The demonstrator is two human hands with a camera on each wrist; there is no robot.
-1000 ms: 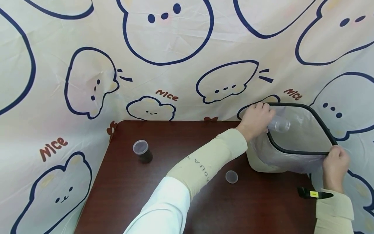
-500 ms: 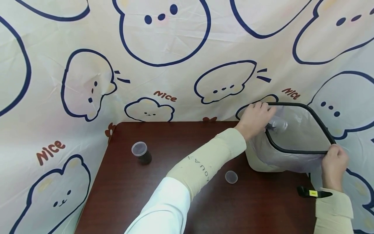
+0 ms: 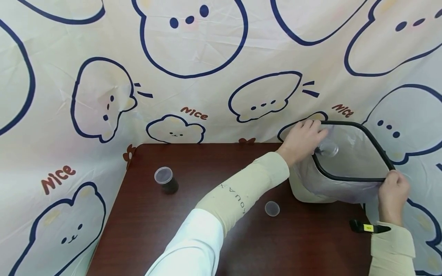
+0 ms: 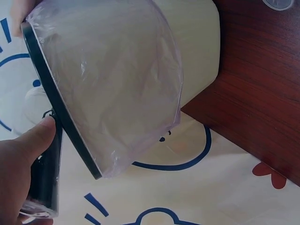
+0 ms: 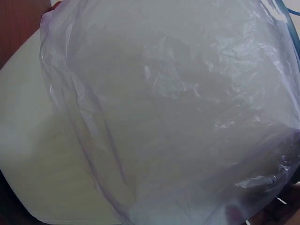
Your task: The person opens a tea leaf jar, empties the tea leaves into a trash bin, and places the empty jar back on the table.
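Observation:
My left hand (image 3: 304, 140) grips a clear plastic cup (image 3: 329, 148) lying on its side over the black rim of a cream bin (image 3: 304, 191). In the left wrist view my thumb presses along this cup (image 4: 46, 183), which has dark contents; dark strands show near its clear end. A translucent plastic bag (image 4: 117, 89) lines the bin and folds down outside. My right hand (image 3: 394, 195) holds the bin's near right corner at the rim, with fingers curled over it. The bag (image 5: 164, 112) fills most of the right wrist view.
A lidded clear cup (image 3: 167, 180) with dark contents stands on the left of the brown table (image 3: 193, 230). A round clear lid (image 3: 272, 209) lies near the middle. A patterned cloth (image 3: 193, 92) hangs behind and around the table.
The clear end of the cup looks shorter and tips further down into the bin, with dark matter showing in it. Both hands keep their places; the head view has shifted slightly.

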